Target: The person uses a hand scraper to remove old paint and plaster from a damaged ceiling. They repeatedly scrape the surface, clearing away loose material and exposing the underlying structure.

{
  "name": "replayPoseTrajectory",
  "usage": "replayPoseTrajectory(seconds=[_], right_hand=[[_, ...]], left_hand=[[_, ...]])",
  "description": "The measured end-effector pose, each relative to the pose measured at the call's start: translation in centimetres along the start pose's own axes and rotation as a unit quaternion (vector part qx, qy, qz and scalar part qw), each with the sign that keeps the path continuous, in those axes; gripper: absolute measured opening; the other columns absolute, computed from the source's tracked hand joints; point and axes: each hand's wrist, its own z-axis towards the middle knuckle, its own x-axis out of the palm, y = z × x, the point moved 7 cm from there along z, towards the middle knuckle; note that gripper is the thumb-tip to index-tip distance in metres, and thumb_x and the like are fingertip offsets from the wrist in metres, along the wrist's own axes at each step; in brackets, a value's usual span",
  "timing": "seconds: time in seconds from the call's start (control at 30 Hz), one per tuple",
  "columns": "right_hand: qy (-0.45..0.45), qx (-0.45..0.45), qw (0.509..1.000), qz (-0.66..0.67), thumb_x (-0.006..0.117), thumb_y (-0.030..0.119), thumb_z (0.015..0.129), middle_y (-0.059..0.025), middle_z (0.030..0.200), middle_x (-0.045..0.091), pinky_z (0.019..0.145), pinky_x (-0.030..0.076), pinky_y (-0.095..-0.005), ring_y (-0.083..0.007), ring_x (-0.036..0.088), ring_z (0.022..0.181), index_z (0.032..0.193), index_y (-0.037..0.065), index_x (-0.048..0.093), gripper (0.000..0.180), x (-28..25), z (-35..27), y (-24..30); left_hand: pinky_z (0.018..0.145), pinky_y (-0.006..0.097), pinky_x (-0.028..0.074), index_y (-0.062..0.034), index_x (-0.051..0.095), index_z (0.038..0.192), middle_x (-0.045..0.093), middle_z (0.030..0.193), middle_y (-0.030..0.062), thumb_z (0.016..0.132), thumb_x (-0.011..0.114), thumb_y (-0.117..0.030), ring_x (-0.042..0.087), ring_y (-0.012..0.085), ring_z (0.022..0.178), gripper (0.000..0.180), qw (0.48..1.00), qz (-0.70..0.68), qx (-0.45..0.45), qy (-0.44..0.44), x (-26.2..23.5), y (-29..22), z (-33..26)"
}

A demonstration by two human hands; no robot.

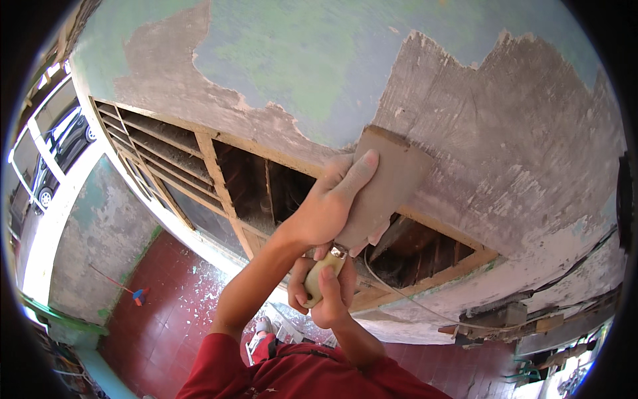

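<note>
My right hand is wrapped around the cream handle of a wide scraper. Higher up, my left hand grips the side of its broad, dust-coated blade, thumb on the near face and the other fingers mostly hidden. The blade's far edge rests at the wall, by the border between green-blue paint and a bare grey-brown patch. A small loose flake shows beside the blade's lower part. Just below are wood-framed openings with dark insides.
Slatted vents continue to the left. A thin cable hangs across the right opening toward wooden pieces. Pale flakes litter the red tiled floor far below, where a blue-and-red broom stands. A dark car is outside.
</note>
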Motion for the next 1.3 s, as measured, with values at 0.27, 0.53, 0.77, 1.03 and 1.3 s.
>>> replayPoseTrajectory(seconds=[0.27,0.53,0.77,1.03,1.3], right_hand=[[-0.029,-0.007,1.0,0.004,0.035,0.027,0.096,-0.009,0.05,0.041,0.03,0.023,-0.0233,-0.0104,0.029,0.031,0.104,0.01,0.031,0.02,-0.8,-0.6,-0.1],[-0.024,0.013,1.0,-0.009,0.034,0.029,0.097,-0.0096,0.05,0.041,0.031,0.024,-0.0232,-0.0107,0.03,0.031,0.104,0.009,0.031,0.021,-0.8,-0.6,0.1],[-0.029,0.017,0.999,-0.008,0.035,0.028,0.096,-0.0103,0.051,0.043,0.031,0.025,-0.0232,-0.0109,0.031,0.032,0.104,0.009,0.031,0.02,-0.7,-0.8,-0.1],[-0.037,0.014,0.999,-0.011,0.035,0.028,0.096,-0.0101,0.051,0.042,0.03,0.025,-0.0232,-0.011,0.031,0.032,0.103,0.009,0.031,0.021,-0.4,-0.7,-0.1],[-0.033,0.006,0.999,-0.005,0.037,0.028,0.095,-0.0103,0.052,0.043,0.03,0.025,-0.0229,-0.0107,0.032,0.032,0.104,0.009,0.031,0.022,0.1,-0.2,0.0]], left_hand=[[0.036,0.025,0.04,0.0039,0.053,0.094,0.055,0.059,0.011,0.095,0.041,-0.04,0.051,0.0157,0.041,0.046,1.0,-0.027,-0.004,0.012,0.5,0.6,-0.2],[0.032,0.025,0.035,0.002,0.05,0.083,0.05,0.051,0.0085,0.098,0.034,-0.04,0.047,0.0142,0.037,0.047,1.0,-0.012,0.016,0.008,0.2,1.0,0.0],[0.031,0.025,0.034,0.0018,0.05,0.084,0.051,0.051,0.0095,0.098,0.033,-0.039,0.047,0.0143,0.036,0.047,0.999,-0.005,0.008,0.037,0.5,0.6,-0.2],[0.037,0.024,0.039,0.0046,0.053,0.092,0.056,0.059,0.0128,0.096,0.037,-0.04,0.05,0.0153,0.039,0.048,1.0,-0.002,0.02,0.02,0.1,0.6,-0.1],[0.038,0.022,0.042,0.0055,0.051,0.103,0.06,0.068,0.015,0.096,0.035,-0.047,0.059,0.018,0.05,0.056,0.995,0.056,-0.004,0.078,-0.2,0.3,-0.1]])
